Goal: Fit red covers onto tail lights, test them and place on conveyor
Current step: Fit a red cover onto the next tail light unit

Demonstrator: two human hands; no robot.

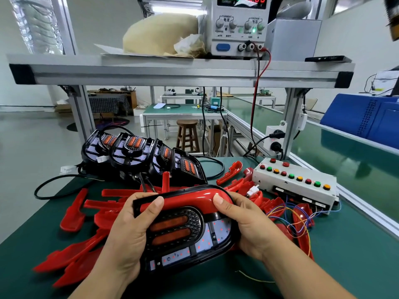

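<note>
Closest to the lens, one black tail light [183, 229] held just above a green bench top [345, 266], gripped at both ends. Left hand [129, 234] curled round the left end, left thumb [156, 203] pressed on the upper rim, fingers hidden underneath. Right hand [248, 225] wrapped round the right end, right thumb [220, 200] lying on a glossy red cover [194, 197] seated along the top edge of the housing. Below that cover, two orange oval lenses in a honeycomb surround, then pale circuit strips with small red dots. Beyond and to the right, a long green conveyor [345, 152] running away from the bench, with a blue crate [367, 117] at its right edge. Overhead, an aluminium shelf [172, 70] spanning the bench, carrying a grey bench power supply [237, 26] with lit digits and a red lead [259, 93] dropping from its front sockets. At the back left of the bench, a row of black tail lights [138, 154] leaning together, black cables trailing from them. Scattered under and around the held lamp, many loose red covers [73, 253]. To the right, touching that pile, a white test box [295, 184] with red, green and yellow buttons, thin coloured wires [291, 214] spilling from its front, and a small white connector [252, 190] just beside its near left corner.
</note>
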